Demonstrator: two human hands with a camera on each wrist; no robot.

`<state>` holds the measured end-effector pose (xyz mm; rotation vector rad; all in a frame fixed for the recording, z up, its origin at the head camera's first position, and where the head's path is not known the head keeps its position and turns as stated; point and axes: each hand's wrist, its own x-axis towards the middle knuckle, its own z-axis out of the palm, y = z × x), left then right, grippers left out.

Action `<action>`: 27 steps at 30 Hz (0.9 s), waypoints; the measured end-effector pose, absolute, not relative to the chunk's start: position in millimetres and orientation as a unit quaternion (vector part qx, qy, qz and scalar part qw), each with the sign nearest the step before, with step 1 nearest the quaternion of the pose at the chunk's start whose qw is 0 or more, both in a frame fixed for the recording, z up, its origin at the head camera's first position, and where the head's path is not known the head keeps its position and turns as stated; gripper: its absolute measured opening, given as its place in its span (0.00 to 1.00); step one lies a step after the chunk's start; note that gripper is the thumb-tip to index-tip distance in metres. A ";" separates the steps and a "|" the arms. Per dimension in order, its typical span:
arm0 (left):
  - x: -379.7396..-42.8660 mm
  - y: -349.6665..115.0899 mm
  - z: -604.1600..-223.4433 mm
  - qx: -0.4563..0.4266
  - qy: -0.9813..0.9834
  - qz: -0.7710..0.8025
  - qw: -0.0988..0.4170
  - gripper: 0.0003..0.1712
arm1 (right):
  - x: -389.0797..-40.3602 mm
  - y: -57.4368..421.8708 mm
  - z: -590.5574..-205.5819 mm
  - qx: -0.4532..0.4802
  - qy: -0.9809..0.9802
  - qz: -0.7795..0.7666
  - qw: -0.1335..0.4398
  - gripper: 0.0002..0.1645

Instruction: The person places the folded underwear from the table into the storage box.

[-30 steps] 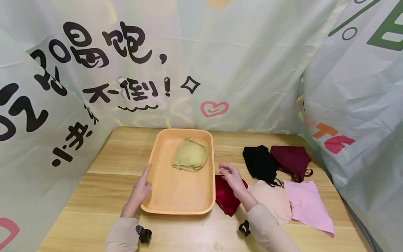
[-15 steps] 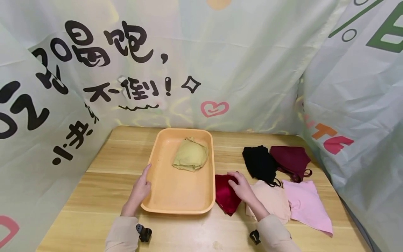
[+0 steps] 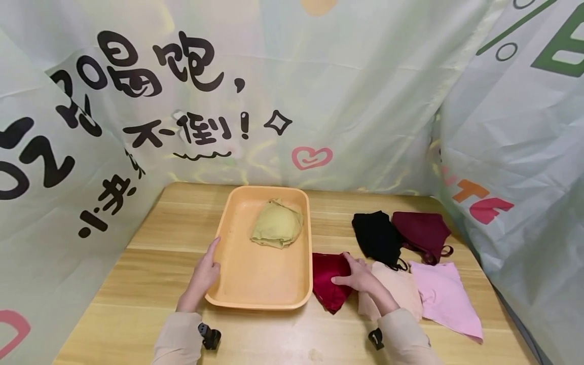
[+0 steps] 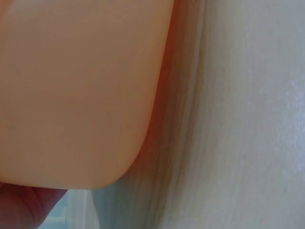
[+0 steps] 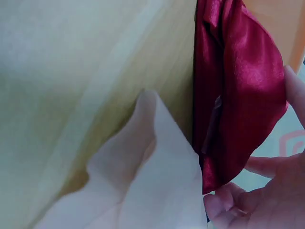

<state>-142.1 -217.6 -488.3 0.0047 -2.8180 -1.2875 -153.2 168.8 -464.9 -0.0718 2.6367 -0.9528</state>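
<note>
My left hand (image 3: pixel 205 275) holds the left rim of an orange tray (image 3: pixel 242 305), thumb at the rim; the left wrist view shows part of that hand (image 4: pixel 26 205) at the tray's edge. A folded olive-yellow garment (image 3: pixel 277 224) lies in the tray's far right part. To the right of the tray is a folded, shiny dark red garment (image 3: pixel 327 284), and my right hand (image 3: pixel 360 278) grips its right side. In the right wrist view the red garment (image 5: pixel 250 95) stands raised at an angle, my thumb and fingers (image 5: pixel 221 205) around its edges.
Right of the red garment lie a peach cloth (image 3: pixel 397 289) and a pink one (image 3: pixel 447 299). Behind them are a black garment (image 3: pixel 376 235) and a burgundy one (image 3: pixel 422 230) with straps. Printed fabric curtains (image 3: pixel 365 101) border the wooden table (image 3: pixel 150 284).
My right hand has moved from beside the tray's right rim, rightward and nearer, onto the red garment's right side. My left hand has kept its place on the tray.
</note>
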 end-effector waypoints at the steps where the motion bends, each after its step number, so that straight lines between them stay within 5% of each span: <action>1: -142.5 -217.3 -488.4 0.002 -0.909 -0.416 0.021 0.39 | -154.5 169.8 -465.3 -0.024 0.927 -0.332 0.174 0.56; 17: -143.2 -219.1 -488.3 0.000 -0.910 -0.413 0.023 0.38 | -168.4 171.5 -473.1 0.008 0.894 -0.382 0.236 0.65; 27: -145.9 -218.7 -490.2 0.001 -0.906 -0.423 0.003 0.39 | -165.4 167.3 -471.4 -0.022 0.900 -0.377 0.218 0.60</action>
